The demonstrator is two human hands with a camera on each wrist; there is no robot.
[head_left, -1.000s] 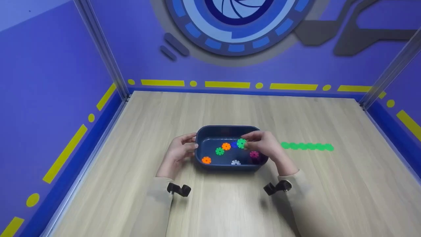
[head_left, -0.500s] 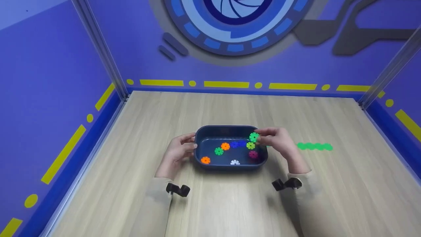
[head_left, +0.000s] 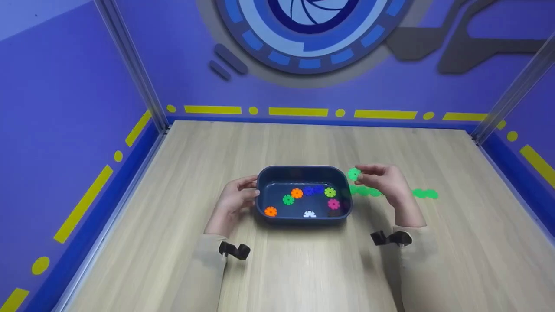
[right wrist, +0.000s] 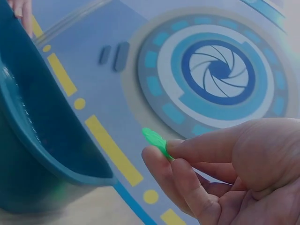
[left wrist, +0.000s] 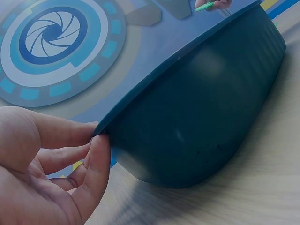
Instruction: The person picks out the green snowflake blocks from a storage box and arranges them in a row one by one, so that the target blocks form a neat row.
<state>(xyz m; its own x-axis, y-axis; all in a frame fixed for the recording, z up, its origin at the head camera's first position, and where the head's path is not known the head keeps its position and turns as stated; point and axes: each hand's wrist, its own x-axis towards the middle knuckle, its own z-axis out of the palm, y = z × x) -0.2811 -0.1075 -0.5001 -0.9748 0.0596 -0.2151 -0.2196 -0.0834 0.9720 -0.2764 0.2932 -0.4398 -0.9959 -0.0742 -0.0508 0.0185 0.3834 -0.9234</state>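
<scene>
My left hand (head_left: 234, 197) grips the left rim of a dark blue rectangular tub (head_left: 303, 221). The left wrist view shows its thumb and finger pinching the rim (left wrist: 101, 126). My right hand (head_left: 390, 184) is just off the tub's right end, above the table. Between its thumb and fingers it pinches a green notched plastic disc (head_left: 354, 174), seen edge-on in the right wrist view (right wrist: 154, 139). Loose discs lie inside the tub, among them an orange disc (head_left: 270, 211), a pink disc (head_left: 333, 204) and a white disc (head_left: 309, 214).
A row of green discs (head_left: 425, 193) lies on the wooden table (head_left: 303, 268) right of the tub, partly hidden behind my right hand. Blue printed panels (head_left: 65, 121) enclose the table at the back and both sides.
My right hand has moved right, out from over the tub, with the green disc still pinched in it. A yellow-green disc in the tub has come into view. The left hand keeps its place.
</scene>
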